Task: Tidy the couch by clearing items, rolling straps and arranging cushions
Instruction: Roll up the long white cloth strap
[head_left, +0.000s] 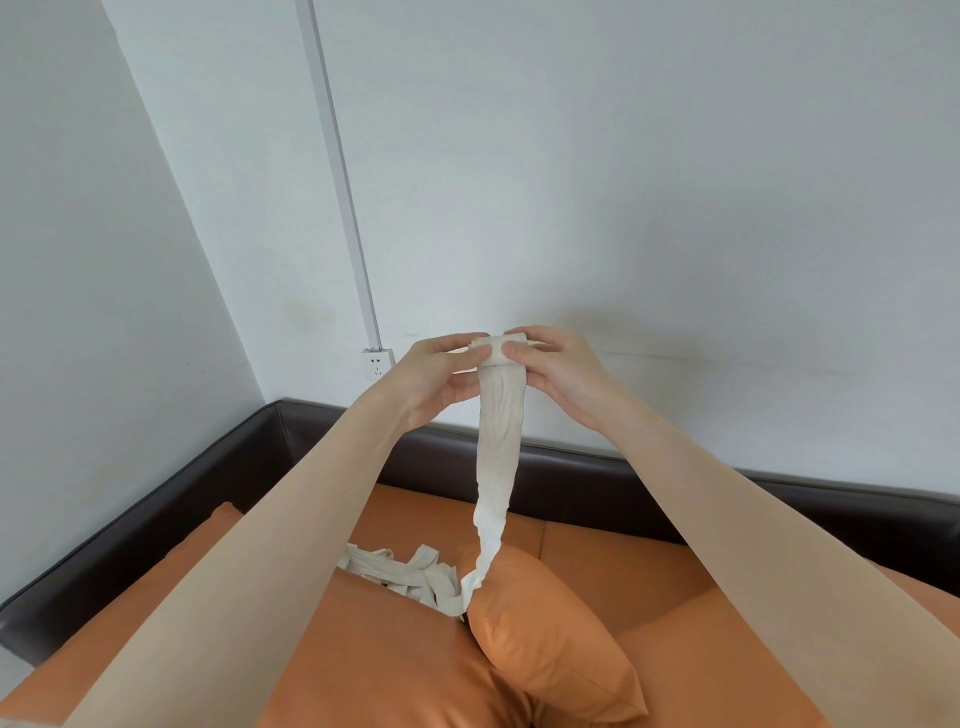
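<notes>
Right now I see both hands raised in front of the wall (623, 182), above the couch (649, 597). The left hand (441, 379) and the right hand (558, 371) meet at a small roll (498, 347) of cream strap (498, 447). The left thumb and fingers are curled round the roll's left end, and the right thumb and fingers pinch its right end, so both hands grip it between them.

From the roll, the loose strap hangs straight down, wrinkled and slightly twisted, to the couch seat. There it runs past the upper corner of an orange cushion (550, 639) and joins a loose tangle of strap lying on the seat, just left of the cushion and partly hidden behind my left forearm. The cushion lies tilted on the orange seat, close to the front edge.

Behind the seat runs the couch's dark back and armrest. On the wall, a white socket (377, 364) sits at the foot of a white conduit (337, 171), left of the hands.
</notes>
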